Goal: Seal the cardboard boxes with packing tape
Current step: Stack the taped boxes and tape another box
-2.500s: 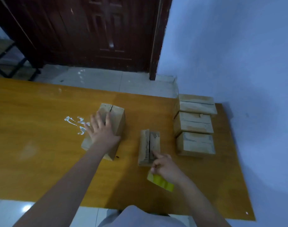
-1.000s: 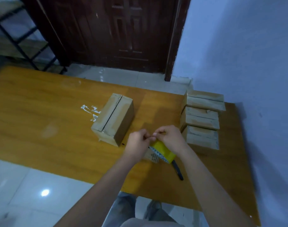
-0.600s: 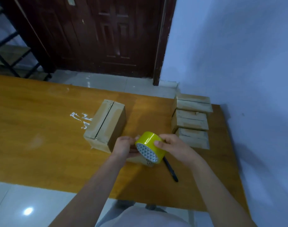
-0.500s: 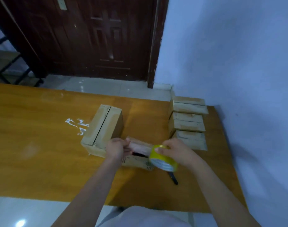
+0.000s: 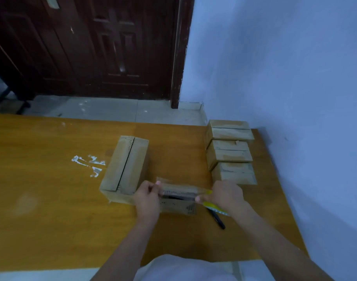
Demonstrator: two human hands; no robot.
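Both hands over small cardboard box (image 5: 178,206) on orange table (image 5: 41,199). L hand (image 5: 148,198) pinches free end of clear tape strip (image 5: 181,189); R hand (image 5: 224,196) grips yellow tape roll (image 5: 214,206), mostly hidden under palm. Strip stretched taut btwn them, just above box top. Black marker (image 5: 218,219) lies just under R wrist. Bigger box (image 5: 126,169) w/ open seam touches L hand's far side. 3 boxes (image 5: 230,152) in a row beyond R hand, by blue wall (image 5: 295,67).
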